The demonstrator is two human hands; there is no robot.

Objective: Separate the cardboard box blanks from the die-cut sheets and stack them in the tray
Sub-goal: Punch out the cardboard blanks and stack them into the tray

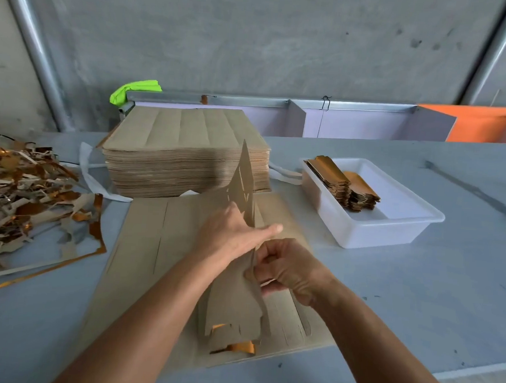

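A brown die-cut sheet (234,305) stands on edge, lifted off a flat sheet (145,244) lying on the table in front of me. My left hand (231,234) presses against the left face of the raised sheet, thumb stretched over its edge. On the other side my right hand (288,270) pinches part of the raised sheet with curled fingers. A tall stack of uncut sheets (186,151) sits behind. To the right, the white plastic tray (391,232) holds two short stacks of gold-faced box blanks (344,182).
A heap of brown and gold offcut strips (23,195) covers the table's left side. A bright green object (133,90) lies behind the sheet stack. A lilac metal frame and an orange panel (487,125) run along the back wall.
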